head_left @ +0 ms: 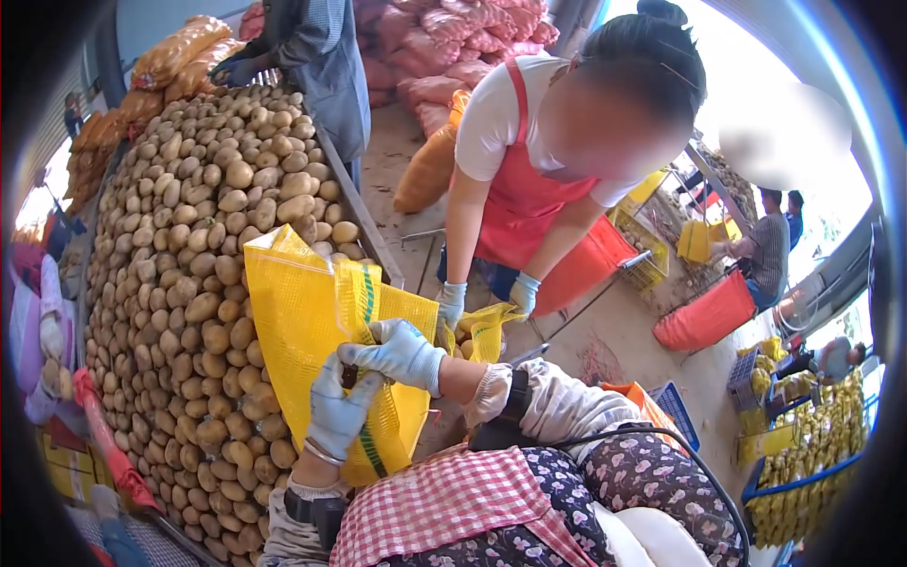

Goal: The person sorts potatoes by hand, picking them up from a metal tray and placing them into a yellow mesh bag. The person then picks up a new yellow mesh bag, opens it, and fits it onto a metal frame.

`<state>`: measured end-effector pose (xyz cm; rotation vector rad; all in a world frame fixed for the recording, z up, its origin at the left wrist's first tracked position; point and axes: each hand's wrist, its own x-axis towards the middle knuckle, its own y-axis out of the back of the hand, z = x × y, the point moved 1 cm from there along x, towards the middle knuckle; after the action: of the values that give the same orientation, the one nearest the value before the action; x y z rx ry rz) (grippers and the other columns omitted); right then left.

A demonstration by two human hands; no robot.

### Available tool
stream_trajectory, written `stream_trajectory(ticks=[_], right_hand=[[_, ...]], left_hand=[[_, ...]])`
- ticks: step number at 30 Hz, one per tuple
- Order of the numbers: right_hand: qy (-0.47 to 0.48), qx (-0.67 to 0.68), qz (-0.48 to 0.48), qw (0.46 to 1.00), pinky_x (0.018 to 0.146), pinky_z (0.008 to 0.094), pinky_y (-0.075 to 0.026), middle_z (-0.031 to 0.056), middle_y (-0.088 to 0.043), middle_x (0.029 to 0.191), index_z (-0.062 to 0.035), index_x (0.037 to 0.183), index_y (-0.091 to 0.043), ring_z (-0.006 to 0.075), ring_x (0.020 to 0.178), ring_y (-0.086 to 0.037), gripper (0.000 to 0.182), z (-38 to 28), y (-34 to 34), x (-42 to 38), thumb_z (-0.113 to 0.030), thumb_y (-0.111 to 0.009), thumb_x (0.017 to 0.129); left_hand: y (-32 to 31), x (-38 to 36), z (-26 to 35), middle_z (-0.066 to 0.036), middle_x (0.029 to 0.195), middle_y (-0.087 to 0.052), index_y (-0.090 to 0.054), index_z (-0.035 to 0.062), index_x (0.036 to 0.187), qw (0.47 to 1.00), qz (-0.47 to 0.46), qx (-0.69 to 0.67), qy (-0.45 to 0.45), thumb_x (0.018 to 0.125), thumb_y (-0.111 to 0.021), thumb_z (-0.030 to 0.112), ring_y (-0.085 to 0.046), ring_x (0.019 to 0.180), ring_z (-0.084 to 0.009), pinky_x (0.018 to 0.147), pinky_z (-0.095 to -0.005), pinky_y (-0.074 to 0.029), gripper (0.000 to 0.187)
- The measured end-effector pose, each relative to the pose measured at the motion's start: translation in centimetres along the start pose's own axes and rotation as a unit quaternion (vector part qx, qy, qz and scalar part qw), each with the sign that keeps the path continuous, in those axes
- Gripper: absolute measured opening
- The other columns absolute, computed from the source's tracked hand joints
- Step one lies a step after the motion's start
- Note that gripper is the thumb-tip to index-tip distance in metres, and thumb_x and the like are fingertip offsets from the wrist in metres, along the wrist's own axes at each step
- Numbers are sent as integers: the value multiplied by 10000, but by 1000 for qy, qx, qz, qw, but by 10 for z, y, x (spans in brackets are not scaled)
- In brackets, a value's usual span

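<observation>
My left hand [337,406] and my right hand [402,354], both in pale blue gloves, meet with closed fingers at a yellow mesh bag [300,302] with green stripes. The bag stands up behind my hands and hangs down below them, over the edge of the potato heap. A small dark brown patch [349,376] shows between my fingertips; I cannot make out what it is. Potatoes [203,307] lie piled just left of the bag. Across from me, a person in a red apron [520,213] holds another yellow mesh bag [488,333] with potatoes at its mouth.
A metal rail [354,194] edges the potato heap. Another person in a blue-grey coat [331,85] stands at its far end. Orange sacks [179,57] and pink sacks [463,47] are stacked behind. Filled yellow bags [817,472] and a blue crate [674,413] stand at the right.
</observation>
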<state>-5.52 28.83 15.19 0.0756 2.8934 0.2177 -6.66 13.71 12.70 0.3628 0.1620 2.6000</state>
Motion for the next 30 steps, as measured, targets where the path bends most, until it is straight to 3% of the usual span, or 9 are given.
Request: stream_trajectory(ticks=[6,7,9,12,20,22,24,26,30], right_hand=[[36,132,-37,990,620,251,-479,-3,-650,809,-17,948,-684,70,681,-559,447,-26,14,-22,-433,-744,795],[-39,-22,-10,999,601,246,-472,-3,-655,826,-7,963,-681,59,684,-558,410,-6,24,-9,-391,-727,825],[29,93,-24,995,564,250,-460,9,-656,803,28,965,-668,87,676,-575,467,-17,31,-24,-409,-729,814],[85,-418,136,894,595,373,-495,123,-642,659,-86,790,-679,269,623,-643,296,25,77,-16,-382,-690,787],[41,-437,300,847,707,371,-511,142,-678,856,-101,914,-654,300,820,-658,224,49,120,-32,-258,-671,756],[91,-46,267,958,757,367,-519,126,-690,906,-77,970,-648,264,875,-662,227,87,148,-15,-218,-637,793],[119,84,192,971,779,361,-526,98,-685,921,-51,987,-651,229,880,-656,199,59,145,-27,-181,-593,848],[-17,486,185,854,799,343,-527,65,-679,935,-41,1026,-653,186,865,-654,192,29,132,-36,-161,-565,905],[107,509,223,825,780,362,-537,97,-684,966,-51,1015,-642,233,863,-653,233,32,169,-39,-226,-520,920]], left_hand=[[11,5,10,-11,798,-596,-620,-7,889,995,47,-82,34,891,-609,84,-524,707,-83,651,-242,-454,92],[14,8,23,-11,807,-599,-620,-10,903,974,100,-187,84,895,-612,103,-529,713,-84,646,-237,-453,114],[29,5,18,-16,827,-609,-618,-13,932,918,208,-316,120,906,-610,150,-547,731,-93,655,-235,-465,166],[62,17,-9,-42,882,-640,-618,-7,979,879,276,-381,74,922,-605,219,-597,795,-126,713,-247,-502,233],[48,2,-6,-57,956,-636,-615,8,1009,890,131,-422,111,929,-597,203,-600,871,-133,797,-245,-489,211],[39,3,8,-32,916,-619,-607,16,1087,964,91,-210,137,920,-607,172,-577,846,-100,786,-227,-477,229],[21,1,11,-26,915,-616,-592,20,1142,969,6,-222,107,914,-609,165,-566,848,-84,777,-225,-471,271],[11,-3,-1,-68,948,-624,-537,5,1242,989,-99,-86,70,866,-658,184,-577,870,-140,783,-277,-477,434],[-17,12,-15,-160,1099,-587,-434,-10,1338,975,-79,169,-124,775,-734,181,-584,962,-249,841,-347,-478,665]])
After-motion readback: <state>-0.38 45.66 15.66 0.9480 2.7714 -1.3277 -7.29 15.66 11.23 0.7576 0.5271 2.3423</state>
